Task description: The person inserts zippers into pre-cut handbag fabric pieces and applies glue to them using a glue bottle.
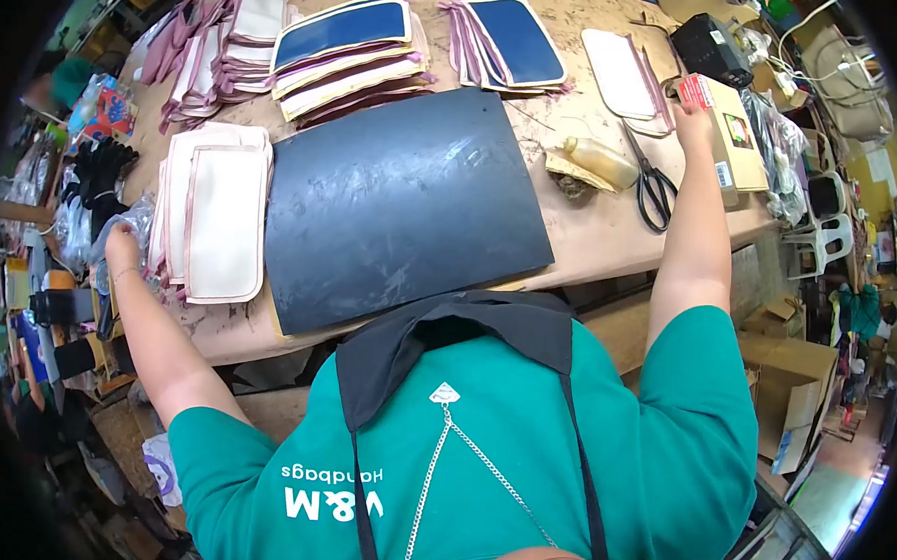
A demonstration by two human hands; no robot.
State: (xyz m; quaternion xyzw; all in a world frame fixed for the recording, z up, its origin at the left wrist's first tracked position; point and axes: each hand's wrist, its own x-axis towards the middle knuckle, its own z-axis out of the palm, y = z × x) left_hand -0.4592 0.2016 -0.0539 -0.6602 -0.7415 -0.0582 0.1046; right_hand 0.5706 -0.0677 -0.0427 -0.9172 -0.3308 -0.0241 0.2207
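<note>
At the left edge of the table, my left hand [122, 241] is closed on a crumpled clear plastic bag [139, 216]. A stack of white padded panels [227, 225] lies just right of it. My right hand [691, 128] reaches to the far right, its fingers closed against a small red and white box [695, 92] beside a larger yellow carton [737, 137]; the fingertips are partly hidden. Black-handled scissors [655, 194] lie left of my right forearm. A dark flat board [407, 203] covers the table's middle, in front of my body.
Along the back sit stacks of panels with blue faces [344, 30] and another blue-faced pile [519, 43]. A white panel [615, 74] lies near the scissors' tips. A yellowish bottle [602, 162] rests on its side. A black device [712, 48] stands at the back right.
</note>
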